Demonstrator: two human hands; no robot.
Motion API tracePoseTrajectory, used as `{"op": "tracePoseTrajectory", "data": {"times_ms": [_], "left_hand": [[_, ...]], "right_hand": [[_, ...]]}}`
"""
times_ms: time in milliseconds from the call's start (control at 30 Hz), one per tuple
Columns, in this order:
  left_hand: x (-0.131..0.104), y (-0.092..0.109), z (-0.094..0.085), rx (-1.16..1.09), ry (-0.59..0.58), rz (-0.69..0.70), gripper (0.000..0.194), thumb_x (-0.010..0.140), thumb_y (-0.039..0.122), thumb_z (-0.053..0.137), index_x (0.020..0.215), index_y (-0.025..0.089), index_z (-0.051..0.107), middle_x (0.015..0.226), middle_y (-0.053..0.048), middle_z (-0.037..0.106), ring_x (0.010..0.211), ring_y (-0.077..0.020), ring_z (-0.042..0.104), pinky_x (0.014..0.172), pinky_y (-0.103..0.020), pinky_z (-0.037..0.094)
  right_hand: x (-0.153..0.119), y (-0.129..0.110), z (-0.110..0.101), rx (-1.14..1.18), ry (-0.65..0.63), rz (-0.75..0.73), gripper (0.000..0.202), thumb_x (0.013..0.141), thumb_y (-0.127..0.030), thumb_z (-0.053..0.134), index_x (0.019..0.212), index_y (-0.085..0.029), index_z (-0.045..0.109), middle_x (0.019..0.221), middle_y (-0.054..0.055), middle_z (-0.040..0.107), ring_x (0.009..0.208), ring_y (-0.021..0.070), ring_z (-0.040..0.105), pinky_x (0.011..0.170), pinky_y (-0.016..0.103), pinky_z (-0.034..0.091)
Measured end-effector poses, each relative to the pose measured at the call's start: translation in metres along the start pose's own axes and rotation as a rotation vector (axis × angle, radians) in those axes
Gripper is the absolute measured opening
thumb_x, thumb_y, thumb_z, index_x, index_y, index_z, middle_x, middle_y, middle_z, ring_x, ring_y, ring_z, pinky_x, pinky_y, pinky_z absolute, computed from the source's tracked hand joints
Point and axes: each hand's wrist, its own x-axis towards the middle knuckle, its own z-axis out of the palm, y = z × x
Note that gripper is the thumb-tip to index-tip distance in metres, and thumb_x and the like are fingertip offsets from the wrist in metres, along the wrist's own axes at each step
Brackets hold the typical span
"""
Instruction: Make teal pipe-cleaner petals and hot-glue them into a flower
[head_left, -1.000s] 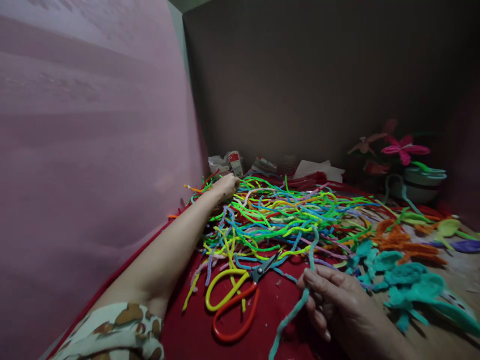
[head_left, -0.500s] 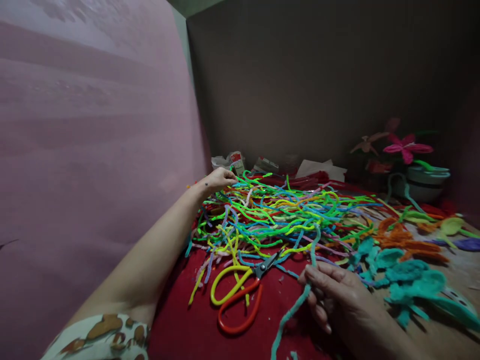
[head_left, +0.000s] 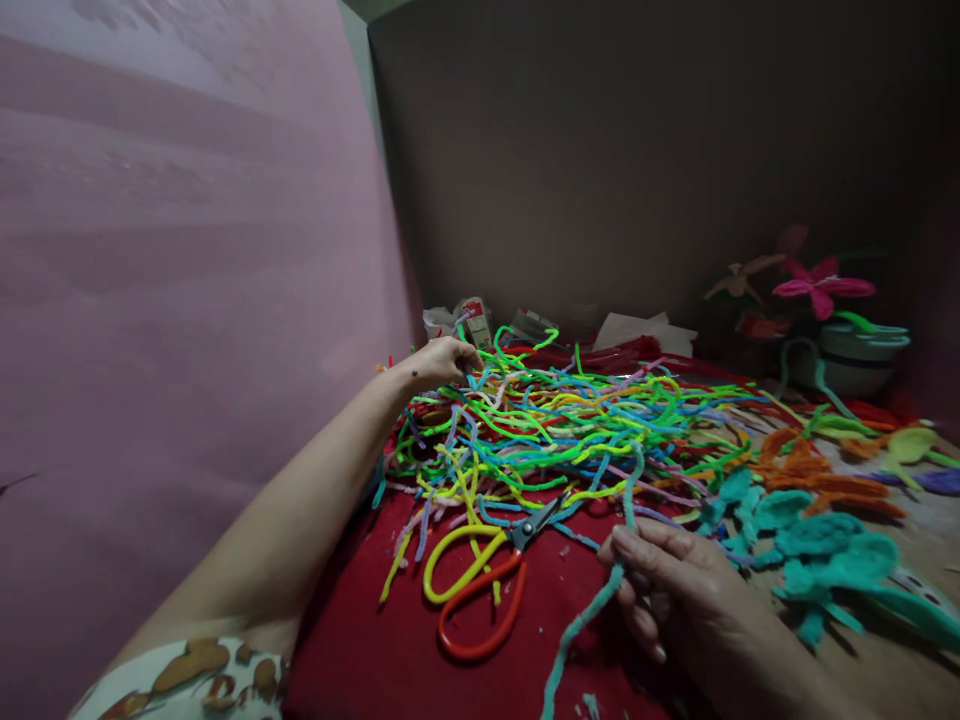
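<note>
Your outstretched left hand [head_left: 442, 362] was half-curled, its hold unclear. Your right hand [head_left: 679, 578] pinched a teal pipe cleaner [head_left: 583, 620].

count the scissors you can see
1: the scissors lie on the red cloth, left of the right hand and its teal strand, tips pointing toward the pile. The pile may hide others.

no readable lettering, markings on the red-and-white box [head_left: 475, 322] too small to read
</note>
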Motion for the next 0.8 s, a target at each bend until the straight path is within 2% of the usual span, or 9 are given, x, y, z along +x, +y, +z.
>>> {"op": "tracePoseTrajectory", "data": {"times_ms": [133,200,333,400,533,633,700,800], "left_hand": [[-0.009,0.004,0.000,-0.129,0.007,0.020,0.014,0.049,0.010,0.065,0.063,0.013,0.064,0.054,0.005,0.053,0.053,-0.0068,0.045,0.052,-0.019,0.035],[-0.013,0.006,0.000,-0.213,0.027,0.031,0.011,0.054,0.016,0.065,0.065,0.012,0.063,0.056,0.004,0.055,0.052,-0.0067,0.046,0.053,-0.020,0.036],[-0.019,0.005,-0.001,-0.398,0.095,0.057,0.019,0.068,0.029,0.058,0.078,0.012,0.060,0.066,0.000,0.060,0.057,-0.0084,0.053,0.059,-0.023,0.043],[-0.021,0.005,-0.001,-0.473,0.114,0.067,0.023,0.070,0.032,0.057,0.079,0.012,0.060,0.068,-0.002,0.061,0.059,-0.0104,0.056,0.063,-0.026,0.046],[-0.022,0.011,0.001,-0.560,0.144,0.090,0.023,0.067,0.031,0.062,0.076,0.010,0.061,0.068,-0.004,0.062,0.063,-0.0122,0.059,0.069,-0.029,0.047],[-0.023,0.022,0.003,-0.655,0.259,0.114,0.022,0.063,0.029,0.066,0.073,0.010,0.061,0.066,-0.003,0.063,0.061,-0.0122,0.059,0.069,-0.029,0.048],[-0.023,0.031,0.005,-0.725,0.330,0.084,0.019,0.060,0.027,0.067,0.068,0.011,0.059,0.062,-0.001,0.062,0.058,-0.0117,0.059,0.066,-0.029,0.048],[-0.025,0.044,0.009,-0.779,0.325,-0.001,0.015,0.059,0.023,0.066,0.062,0.012,0.056,0.056,0.001,0.060,0.051,-0.0107,0.057,0.061,-0.029,0.049]], "right_hand": [[0.001,0.000,0.000,0.016,0.004,0.004,0.031,0.066,-0.043,0.066,0.070,-0.016,0.052,0.046,-0.004,0.052,0.032,0.0033,0.039,0.032,0.015,0.026],[0.001,0.001,-0.001,0.024,-0.005,0.003,0.031,0.067,-0.043,0.066,0.070,-0.016,0.051,0.046,-0.004,0.052,0.032,0.0032,0.039,0.032,0.014,0.027],[0.001,0.004,-0.003,0.019,-0.020,-0.015,0.029,0.069,-0.042,0.064,0.070,-0.015,0.052,0.047,-0.004,0.052,0.032,0.0027,0.039,0.032,0.014,0.027],[0.001,0.004,-0.004,0.010,-0.029,-0.025,0.029,0.071,-0.041,0.064,0.071,-0.015,0.052,0.048,-0.003,0.053,0.033,0.0026,0.040,0.032,0.014,0.028],[0.001,0.003,-0.003,0.002,-0.032,-0.021,0.027,0.072,-0.040,0.063,0.072,-0.015,0.051,0.049,-0.003,0.055,0.034,0.0028,0.042,0.033,0.013,0.029],[0.000,0.001,0.000,0.004,-0.037,-0.042,0.027,0.072,-0.040,0.063,0.073,-0.015,0.051,0.048,-0.003,0.055,0.034,0.0032,0.043,0.034,0.013,0.031],[-0.001,-0.001,0.001,0.006,-0.046,-0.056,0.027,0.072,-0.040,0.064,0.073,-0.015,0.052,0.049,-0.003,0.055,0.034,0.0033,0.043,0.034,0.014,0.031],[-0.001,-0.001,0.002,0.016,-0.056,-0.068,0.027,0.071,-0.039,0.064,0.073,-0.014,0.054,0.050,-0.002,0.056,0.034,0.0041,0.045,0.034,0.015,0.032]]}}
